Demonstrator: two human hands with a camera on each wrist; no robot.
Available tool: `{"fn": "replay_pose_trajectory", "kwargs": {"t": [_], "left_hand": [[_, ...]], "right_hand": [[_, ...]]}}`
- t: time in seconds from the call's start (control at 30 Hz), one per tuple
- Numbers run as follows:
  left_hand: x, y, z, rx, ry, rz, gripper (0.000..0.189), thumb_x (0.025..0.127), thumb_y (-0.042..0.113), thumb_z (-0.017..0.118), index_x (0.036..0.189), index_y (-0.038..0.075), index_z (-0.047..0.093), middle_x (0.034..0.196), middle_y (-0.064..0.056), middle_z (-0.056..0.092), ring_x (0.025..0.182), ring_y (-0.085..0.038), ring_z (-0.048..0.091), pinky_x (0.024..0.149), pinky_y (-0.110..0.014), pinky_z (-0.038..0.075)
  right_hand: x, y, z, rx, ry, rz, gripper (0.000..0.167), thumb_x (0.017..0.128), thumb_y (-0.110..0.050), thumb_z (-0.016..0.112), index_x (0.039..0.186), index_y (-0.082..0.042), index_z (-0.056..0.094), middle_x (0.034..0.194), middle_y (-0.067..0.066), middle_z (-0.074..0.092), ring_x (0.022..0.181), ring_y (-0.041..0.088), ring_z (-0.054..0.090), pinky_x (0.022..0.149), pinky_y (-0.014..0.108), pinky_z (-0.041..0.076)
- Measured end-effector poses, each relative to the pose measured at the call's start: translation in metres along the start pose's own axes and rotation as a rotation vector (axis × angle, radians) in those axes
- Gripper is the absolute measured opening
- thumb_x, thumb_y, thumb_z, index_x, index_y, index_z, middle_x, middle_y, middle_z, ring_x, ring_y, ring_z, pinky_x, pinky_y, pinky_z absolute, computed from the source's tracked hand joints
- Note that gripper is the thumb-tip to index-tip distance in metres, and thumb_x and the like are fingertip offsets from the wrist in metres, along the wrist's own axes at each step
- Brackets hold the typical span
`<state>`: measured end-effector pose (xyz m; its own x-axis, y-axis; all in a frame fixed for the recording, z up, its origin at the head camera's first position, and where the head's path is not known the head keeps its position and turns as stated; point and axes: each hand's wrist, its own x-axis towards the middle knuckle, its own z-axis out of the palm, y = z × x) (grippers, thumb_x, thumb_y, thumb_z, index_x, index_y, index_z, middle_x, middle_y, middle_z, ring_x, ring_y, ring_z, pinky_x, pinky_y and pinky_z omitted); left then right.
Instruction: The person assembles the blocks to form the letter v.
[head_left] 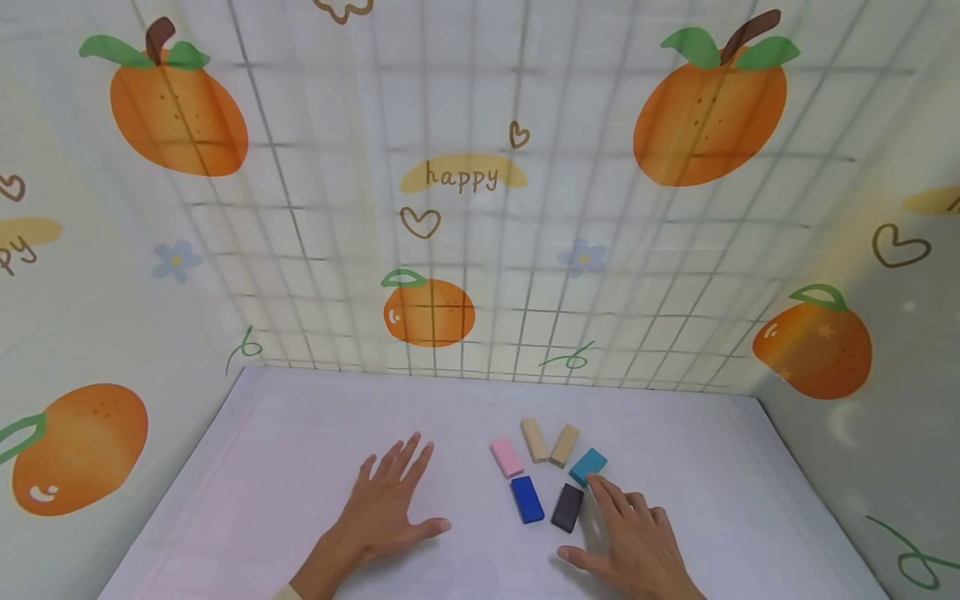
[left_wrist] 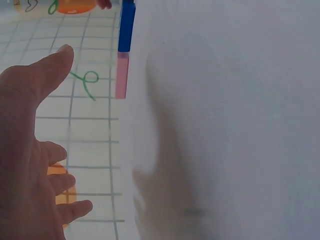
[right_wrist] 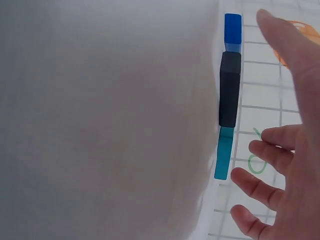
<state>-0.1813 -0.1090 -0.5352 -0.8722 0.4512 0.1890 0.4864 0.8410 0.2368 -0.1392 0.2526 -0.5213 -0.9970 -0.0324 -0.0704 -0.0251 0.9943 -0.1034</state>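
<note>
Several small rectangular blocks lie flat in a rough ring on the table: a pink block [head_left: 506, 457], two wooden-coloured blocks [head_left: 535, 440] [head_left: 565, 446], a teal block [head_left: 588, 467], a black block [head_left: 567, 507] and a dark blue block [head_left: 527, 499]. My left hand [head_left: 386, 508] is spread over the table to the left of the ring, holding nothing. My right hand [head_left: 633, 533] hovers at the ring's right side, its fingertips near the teal block and its thumb below the black one. In the right wrist view the fingers are slightly bent and apart from the blocks.
A white table [head_left: 247, 467] carries the blocks. Behind it hangs a pale curtain [head_left: 337, 250] printed with oranges, hearts and the word happy, with a wire grid showing through. Similar curtain walls stand at the left and right.
</note>
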Motion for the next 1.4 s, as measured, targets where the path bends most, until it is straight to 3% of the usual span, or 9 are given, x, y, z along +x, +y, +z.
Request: {"fn": "replay_pose_trajectory", "kwargs": {"t": [0.27, 0.63, 1.03, 1.2, 1.4], "left_hand": [[0.007, 0.012, 0.002, -0.022, -0.007, 0.019, 0.101, 0.086, 0.079, 0.052, 0.162, 0.019, 0.025, 0.167, -0.008, 0.021, 0.147, -0.034, 0.030, 0.108, -0.066, 0.026], [0.019, 0.025, 0.003, -0.012, -0.113, -0.016, 0.102, 0.085, 0.083, 0.048, 0.164, 0.026, 0.017, 0.169, -0.002, 0.012, 0.148, -0.032, 0.027, 0.111, -0.063, 0.025], [0.024, 0.034, 0.004, -0.048, -0.117, -0.003, 0.101, 0.085, 0.081, 0.050, 0.164, 0.028, 0.015, 0.170, 0.000, 0.010, 0.143, -0.032, 0.035, 0.108, -0.060, 0.031], [0.028, 0.038, 0.004, -0.059, -0.130, -0.009, 0.101, 0.085, 0.081, 0.050, 0.164, 0.029, 0.015, 0.170, 0.002, 0.008, 0.142, -0.032, 0.037, 0.107, -0.061, 0.032], [0.031, 0.040, 0.004, -0.058, -0.128, 0.003, 0.101, 0.085, 0.080, 0.050, 0.164, 0.027, 0.017, 0.170, 0.001, 0.009, 0.135, -0.030, 0.044, 0.102, -0.059, 0.037]], "right_hand": [[0.001, -0.002, -0.001, -0.007, -0.023, 0.011, 0.128, 0.059, -0.094, 0.062, 0.149, -0.004, 0.046, 0.145, 0.019, 0.051, 0.112, 0.039, 0.050, 0.087, 0.061, 0.040], [0.001, -0.002, 0.000, -0.003, -0.028, 0.010, 0.126, 0.059, -0.092, 0.063, 0.148, -0.005, 0.048, 0.143, 0.020, 0.052, 0.109, 0.039, 0.051, 0.088, 0.062, 0.040], [0.002, -0.002, 0.000, 0.022, -0.071, 0.012, 0.127, 0.059, -0.093, 0.062, 0.149, -0.006, 0.045, 0.144, 0.020, 0.051, 0.104, 0.037, 0.056, 0.090, 0.066, 0.041], [0.002, -0.003, 0.001, 0.064, -0.099, 0.019, 0.127, 0.060, -0.091, 0.065, 0.151, -0.004, 0.042, 0.147, 0.024, 0.047, 0.111, 0.043, 0.057, 0.095, 0.071, 0.038], [0.004, -0.006, 0.002, 0.114, -0.131, 0.035, 0.129, 0.060, -0.087, 0.069, 0.152, -0.001, 0.039, 0.148, 0.029, 0.043, 0.121, 0.048, 0.054, 0.094, 0.067, 0.043]]}}
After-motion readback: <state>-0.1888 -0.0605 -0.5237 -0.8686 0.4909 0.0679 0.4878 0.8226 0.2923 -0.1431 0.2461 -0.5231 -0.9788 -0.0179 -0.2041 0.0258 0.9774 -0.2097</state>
